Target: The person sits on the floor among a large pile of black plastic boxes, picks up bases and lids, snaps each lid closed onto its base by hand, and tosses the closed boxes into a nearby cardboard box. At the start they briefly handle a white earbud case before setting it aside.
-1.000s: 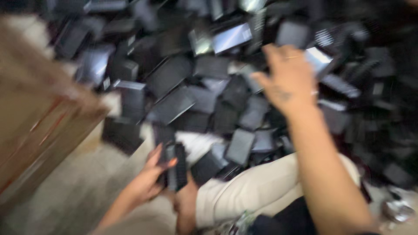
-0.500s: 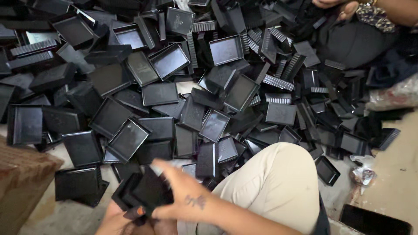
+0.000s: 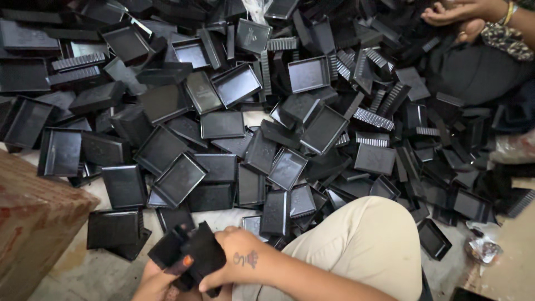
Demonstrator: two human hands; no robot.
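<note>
both hands have stayed low in front of the knee since half a second ago. right hand [image 3: 237,259] bends at the wrist, fingers clamped over a black plastic tray [image 3: 192,253], left hand [image 3: 159,281] gripping it from below. its long axis tilts up-left toward the tray pile [image 3: 251,111] on the floor.

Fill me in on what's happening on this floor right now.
A person sits on the floor, both hands low in view. The right hand and left hand together hold a small stack of black plastic trays. A big heap of the same trays spreads in front. Another person's hands show at top right, and a cardboard box stands at left.
</note>
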